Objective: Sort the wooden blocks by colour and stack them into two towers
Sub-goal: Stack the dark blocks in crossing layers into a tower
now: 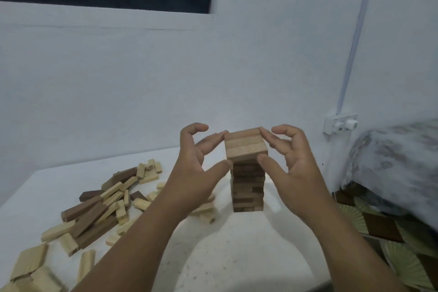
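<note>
Plainly unlabelled tower [247, 173], hands [244, 156] touching top

One brown block tower [248, 178] stood on the white table [237, 256], two hands beside it, three blocks across its top layer, one scattered pile of loose blocks [99, 211] left of the tower

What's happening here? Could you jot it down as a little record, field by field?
Tower: one tower of brown blocks standing upright on the white table
Top layer: three blocks side by side
Left hand: thumb and fingertips at the top layer's left side
Right hand: thumb and fingertips at its right side
Loose blocks: mixed pale and dark pile left of the tower
Second tower: none visible
</note>
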Action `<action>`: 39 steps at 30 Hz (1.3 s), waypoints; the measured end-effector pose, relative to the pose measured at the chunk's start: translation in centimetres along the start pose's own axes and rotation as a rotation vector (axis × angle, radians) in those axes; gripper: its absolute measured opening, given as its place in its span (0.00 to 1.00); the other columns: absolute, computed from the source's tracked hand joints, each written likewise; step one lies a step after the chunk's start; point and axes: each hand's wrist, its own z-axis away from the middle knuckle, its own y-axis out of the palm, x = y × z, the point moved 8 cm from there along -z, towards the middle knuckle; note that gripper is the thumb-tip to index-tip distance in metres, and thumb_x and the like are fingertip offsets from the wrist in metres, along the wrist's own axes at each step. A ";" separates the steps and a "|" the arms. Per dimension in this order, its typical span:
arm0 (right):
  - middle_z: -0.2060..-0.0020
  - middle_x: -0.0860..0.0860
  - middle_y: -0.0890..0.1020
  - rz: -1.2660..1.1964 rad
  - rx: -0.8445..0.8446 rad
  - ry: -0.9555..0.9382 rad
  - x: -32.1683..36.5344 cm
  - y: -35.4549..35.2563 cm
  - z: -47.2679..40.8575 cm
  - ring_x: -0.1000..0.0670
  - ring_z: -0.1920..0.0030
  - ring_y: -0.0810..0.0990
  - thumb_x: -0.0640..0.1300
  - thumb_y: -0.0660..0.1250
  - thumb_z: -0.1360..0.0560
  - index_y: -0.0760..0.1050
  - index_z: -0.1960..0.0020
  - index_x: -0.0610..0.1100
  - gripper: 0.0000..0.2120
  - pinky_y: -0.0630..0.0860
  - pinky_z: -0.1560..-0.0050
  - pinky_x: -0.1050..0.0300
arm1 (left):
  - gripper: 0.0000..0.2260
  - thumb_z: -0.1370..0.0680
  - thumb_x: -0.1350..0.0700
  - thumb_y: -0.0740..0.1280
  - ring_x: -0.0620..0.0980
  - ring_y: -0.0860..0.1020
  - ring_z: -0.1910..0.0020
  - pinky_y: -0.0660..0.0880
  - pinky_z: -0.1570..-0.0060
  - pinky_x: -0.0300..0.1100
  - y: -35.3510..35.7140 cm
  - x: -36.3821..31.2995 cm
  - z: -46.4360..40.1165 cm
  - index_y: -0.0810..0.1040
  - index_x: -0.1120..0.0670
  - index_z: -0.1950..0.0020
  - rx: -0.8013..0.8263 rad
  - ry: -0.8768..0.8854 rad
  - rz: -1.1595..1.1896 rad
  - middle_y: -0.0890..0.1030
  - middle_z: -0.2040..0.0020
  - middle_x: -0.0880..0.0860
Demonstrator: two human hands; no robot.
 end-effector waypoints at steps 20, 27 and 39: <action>0.32 0.74 0.65 0.002 0.014 0.256 -5.3 0.6 -2.7 0.56 0.24 0.59 0.60 0.61 0.21 0.53 0.31 0.76 0.25 0.54 0.24 0.37 | 0.34 0.27 0.54 0.71 0.43 0.66 0.29 0.57 0.36 0.46 2.4 3.4 -4.6 0.56 0.34 0.28 -0.007 -0.141 0.125 0.66 0.25 0.39; 0.22 0.60 0.57 -0.139 0.002 0.495 -5.9 2.0 -2.0 0.51 0.22 0.55 0.72 0.36 0.30 0.52 0.23 0.66 0.36 0.53 0.25 0.46 | 0.33 0.29 0.28 0.38 0.43 0.49 0.21 0.48 0.25 0.54 5.1 3.7 -2.0 0.49 0.31 0.23 -0.044 -0.342 0.134 0.51 0.21 0.37; 0.32 0.60 0.73 -0.211 0.085 0.535 -6.1 3.8 -1.7 0.57 0.38 0.73 0.75 0.37 0.31 0.61 0.25 0.66 0.38 0.69 0.62 0.68 | 0.21 0.20 0.37 0.38 0.21 0.74 0.69 0.68 0.76 0.20 7.1 2.9 -2.6 0.70 0.33 0.48 -0.044 -0.315 0.212 0.79 0.61 0.34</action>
